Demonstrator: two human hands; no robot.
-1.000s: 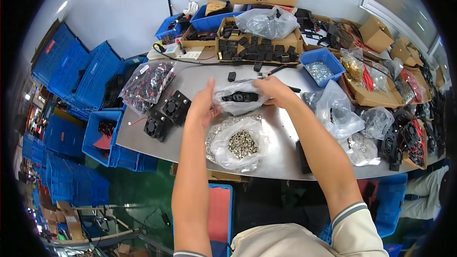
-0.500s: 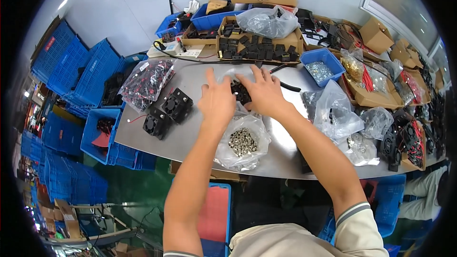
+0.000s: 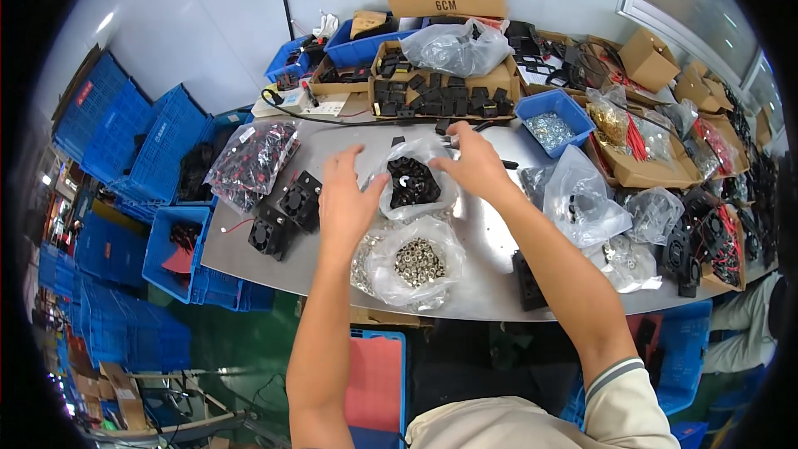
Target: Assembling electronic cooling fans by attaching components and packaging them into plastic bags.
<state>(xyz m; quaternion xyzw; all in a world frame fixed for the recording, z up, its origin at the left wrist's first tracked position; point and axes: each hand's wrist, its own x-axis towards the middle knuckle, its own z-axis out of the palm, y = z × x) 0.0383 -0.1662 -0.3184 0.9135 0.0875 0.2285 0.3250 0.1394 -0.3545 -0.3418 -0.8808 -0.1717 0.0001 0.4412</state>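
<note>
A clear plastic bag of small black parts (image 3: 414, 191) stands with its mouth wide between my hands, one pale piece lying on top. To its left, my left hand (image 3: 345, 199) is open, thumb and fingers spread, the thumb close to the bag's rim. My right hand (image 3: 475, 165) is open on the other side, its thumb at the bag's upper right edge and nothing visible in the fingers. Just nearer to me sits a second clear bag of small metal nuts (image 3: 420, 262). Two black cooling fans (image 3: 285, 214) lie left of my left hand.
A bag of red and black wired parts (image 3: 253, 162) lies at the left of the metal table. Behind are a carton of black blocks (image 3: 445, 98) and a blue bin of screws (image 3: 549, 129). More clear bags (image 3: 582, 199) lie right. Blue crates (image 3: 125, 137) stack beyond the left edge.
Both hands have moved apart from over the bag of black parts, the left going left and down. The bag's mouth now shows wider.
</note>
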